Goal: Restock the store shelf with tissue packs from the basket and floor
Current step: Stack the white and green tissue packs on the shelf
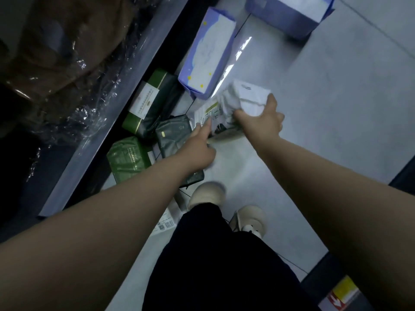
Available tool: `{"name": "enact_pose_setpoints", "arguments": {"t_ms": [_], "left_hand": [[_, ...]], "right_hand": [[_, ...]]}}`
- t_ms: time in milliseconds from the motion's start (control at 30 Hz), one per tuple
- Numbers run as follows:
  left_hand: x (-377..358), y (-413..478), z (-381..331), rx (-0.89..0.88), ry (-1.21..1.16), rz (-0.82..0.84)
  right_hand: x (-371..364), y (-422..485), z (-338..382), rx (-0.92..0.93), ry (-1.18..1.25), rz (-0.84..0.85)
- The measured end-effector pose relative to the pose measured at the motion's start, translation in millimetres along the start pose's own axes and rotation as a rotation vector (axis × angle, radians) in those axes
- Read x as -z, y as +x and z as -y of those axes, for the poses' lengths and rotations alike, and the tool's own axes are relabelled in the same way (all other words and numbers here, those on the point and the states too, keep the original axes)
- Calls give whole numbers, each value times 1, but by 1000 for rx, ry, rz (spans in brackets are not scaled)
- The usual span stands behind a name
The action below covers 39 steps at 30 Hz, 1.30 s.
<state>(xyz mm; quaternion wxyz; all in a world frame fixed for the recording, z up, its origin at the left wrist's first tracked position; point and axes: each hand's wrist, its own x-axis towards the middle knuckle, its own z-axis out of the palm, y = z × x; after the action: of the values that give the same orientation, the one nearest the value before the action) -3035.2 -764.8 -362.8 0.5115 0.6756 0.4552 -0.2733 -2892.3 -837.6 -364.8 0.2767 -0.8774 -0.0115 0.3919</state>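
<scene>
White crinkly plastic with green print, that's the white tissue pack (215, 117), sitting a bit past the middle of the view toward 12 o'clock, low over the grey floor (336, 108). Can't tell if it's actually resting on it.

The right hand (262, 122) has its grip clamped on the pack's 3 o'clock end, fingers curled into the bunched wrap. The left hand (199, 151) is at the pack's 8 o'clock corner with one finger on the edge. Honestly can't tell if that grip is closed on the pack or only touching.

The green packs (128, 158) lie at 9 o'clock of it, along the shelf (101, 140) base. A purple pack (206, 52) lies at 12 o'clock, with a second purple pack (292, 14) toward 1. Brown goods in clear wrap (67, 52) are up at 10 o'clock, and the beige shoes (207, 194) at 6.
</scene>
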Motion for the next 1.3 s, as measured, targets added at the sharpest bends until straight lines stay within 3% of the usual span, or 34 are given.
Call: {"name": "enact_pose_setpoints", "arguments": {"t_ms": [100,200,333,433,567,700,867,967,1033,1133,1233,1300], "left_hand": [[11,-25,-32,67,-283,-180],[35,-51,-63,271,-449,-280],[70,-91,-102,320,-793,-172],[99,-128,-129,260,-978,15],[129,-200,-169,196,-885,162],[143,-281,-223,61,-919,174],[139,-367,-305,-114,-988,223],[154,-412,-344,-225,-820,264],[172,-443,-362,-269,-584,329],[203,-472,-393,-306,-385,365],[230,-488,-435,-426,-439,251],[238,-494,-459,-488,-483,276]], "right_hand": [[54,-18,3,-223,263,90],[105,-46,11,-341,492,231],[162,-90,31,-368,662,457],[201,-124,53,-353,719,516],[257,-172,92,-284,780,456],[299,-227,138,-213,1058,195],[306,-320,199,-72,1007,328],[335,-355,225,-43,1208,311],[371,-373,232,5,1252,292],[431,-397,231,175,1076,364],[482,-410,229,354,752,526],[508,-410,230,366,626,605]]}}
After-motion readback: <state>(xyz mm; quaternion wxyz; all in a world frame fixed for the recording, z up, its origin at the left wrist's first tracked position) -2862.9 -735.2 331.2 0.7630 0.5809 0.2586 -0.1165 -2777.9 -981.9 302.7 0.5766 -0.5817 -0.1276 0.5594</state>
